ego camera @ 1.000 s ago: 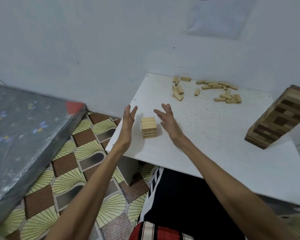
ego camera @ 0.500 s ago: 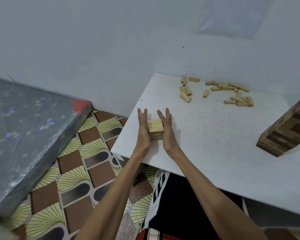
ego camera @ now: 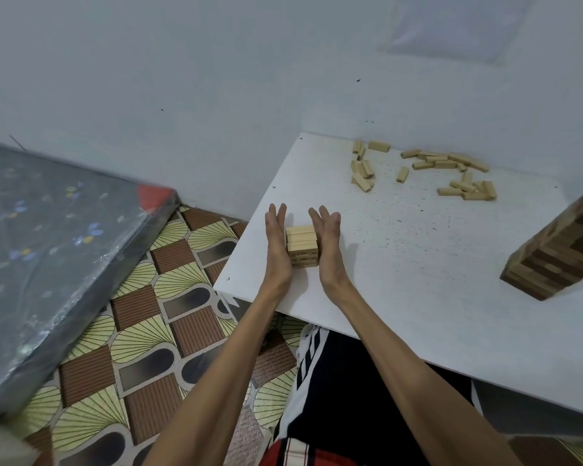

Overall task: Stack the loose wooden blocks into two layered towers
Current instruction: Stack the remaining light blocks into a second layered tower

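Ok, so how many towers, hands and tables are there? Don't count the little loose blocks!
Towers: 2, the small pale tower and the big brown-and-tan tower
Hands: 2, the left hand and the right hand, flat against the small tower's sides
Tables: 1, the white table
Total: 5

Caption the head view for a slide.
Left hand and right hand press flat against a short block tower; loose blocks behind.

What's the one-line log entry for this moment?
left hand, right hand: flat against short pale wooden block stack | loose pale wooden blocks: unstacked
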Demonstrator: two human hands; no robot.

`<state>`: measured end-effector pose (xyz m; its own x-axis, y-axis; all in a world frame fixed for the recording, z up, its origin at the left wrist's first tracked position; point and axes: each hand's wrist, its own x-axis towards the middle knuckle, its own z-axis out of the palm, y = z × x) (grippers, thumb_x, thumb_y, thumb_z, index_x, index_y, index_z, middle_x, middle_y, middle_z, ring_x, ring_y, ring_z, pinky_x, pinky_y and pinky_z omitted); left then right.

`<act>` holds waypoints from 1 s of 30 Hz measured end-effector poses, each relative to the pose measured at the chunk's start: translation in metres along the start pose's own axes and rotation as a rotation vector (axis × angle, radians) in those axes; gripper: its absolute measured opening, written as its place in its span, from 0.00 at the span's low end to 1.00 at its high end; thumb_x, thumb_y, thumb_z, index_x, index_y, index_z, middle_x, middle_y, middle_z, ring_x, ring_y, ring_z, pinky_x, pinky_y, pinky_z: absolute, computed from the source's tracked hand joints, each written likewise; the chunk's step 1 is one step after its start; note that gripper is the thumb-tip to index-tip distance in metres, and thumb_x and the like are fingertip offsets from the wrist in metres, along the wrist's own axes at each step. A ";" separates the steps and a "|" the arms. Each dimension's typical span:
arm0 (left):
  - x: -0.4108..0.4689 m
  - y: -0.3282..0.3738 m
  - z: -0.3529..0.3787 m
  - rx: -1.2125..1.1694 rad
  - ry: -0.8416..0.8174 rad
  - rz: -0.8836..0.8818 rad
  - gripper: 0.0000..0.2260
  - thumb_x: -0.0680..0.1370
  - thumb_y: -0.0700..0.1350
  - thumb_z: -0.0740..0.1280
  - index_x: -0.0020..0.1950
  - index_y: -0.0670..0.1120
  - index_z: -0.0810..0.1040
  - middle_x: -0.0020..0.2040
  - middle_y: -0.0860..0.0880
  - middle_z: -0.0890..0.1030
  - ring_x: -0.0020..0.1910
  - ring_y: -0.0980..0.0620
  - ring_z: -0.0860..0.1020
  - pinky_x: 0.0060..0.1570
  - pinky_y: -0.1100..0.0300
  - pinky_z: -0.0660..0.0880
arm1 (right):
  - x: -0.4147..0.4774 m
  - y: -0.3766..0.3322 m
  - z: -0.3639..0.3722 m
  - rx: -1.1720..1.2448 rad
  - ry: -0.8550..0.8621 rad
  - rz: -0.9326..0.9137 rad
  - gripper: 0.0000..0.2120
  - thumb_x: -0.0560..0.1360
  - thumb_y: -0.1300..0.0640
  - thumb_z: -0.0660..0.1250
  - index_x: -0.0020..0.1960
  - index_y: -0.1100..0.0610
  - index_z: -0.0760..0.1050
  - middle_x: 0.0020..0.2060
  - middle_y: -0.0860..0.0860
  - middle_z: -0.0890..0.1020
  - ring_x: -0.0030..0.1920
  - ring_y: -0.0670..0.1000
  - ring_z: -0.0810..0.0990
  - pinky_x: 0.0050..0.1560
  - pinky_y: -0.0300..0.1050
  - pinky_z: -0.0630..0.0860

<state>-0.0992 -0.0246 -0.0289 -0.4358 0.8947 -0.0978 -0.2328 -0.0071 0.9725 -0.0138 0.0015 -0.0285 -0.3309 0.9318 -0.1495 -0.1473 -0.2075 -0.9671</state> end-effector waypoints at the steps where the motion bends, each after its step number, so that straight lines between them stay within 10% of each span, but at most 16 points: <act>1: 0.001 0.000 0.001 -0.007 -0.003 -0.004 0.37 0.77 0.70 0.46 0.83 0.56 0.53 0.80 0.60 0.63 0.78 0.62 0.60 0.72 0.61 0.61 | 0.000 0.000 0.001 -0.009 -0.001 0.005 0.38 0.78 0.28 0.44 0.83 0.45 0.54 0.79 0.41 0.65 0.77 0.43 0.64 0.80 0.54 0.61; 20: 0.005 -0.006 0.005 0.007 0.007 0.008 0.27 0.85 0.62 0.41 0.81 0.55 0.62 0.79 0.59 0.66 0.71 0.65 0.67 0.55 0.76 0.69 | -0.002 0.001 0.003 -0.097 -0.011 0.010 0.31 0.84 0.37 0.37 0.83 0.46 0.57 0.79 0.44 0.62 0.70 0.40 0.65 0.70 0.41 0.63; 30: 0.005 -0.003 0.007 -0.036 0.029 0.016 0.28 0.86 0.61 0.42 0.81 0.52 0.63 0.78 0.58 0.68 0.72 0.65 0.68 0.52 0.78 0.71 | -0.001 0.001 0.004 0.011 0.025 -0.012 0.37 0.80 0.31 0.44 0.83 0.49 0.57 0.80 0.43 0.63 0.78 0.43 0.63 0.80 0.53 0.60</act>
<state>-0.0946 -0.0172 -0.0311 -0.4646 0.8810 -0.0893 -0.2565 -0.0374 0.9658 -0.0179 -0.0009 -0.0288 -0.3055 0.9414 -0.1431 -0.1615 -0.1993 -0.9665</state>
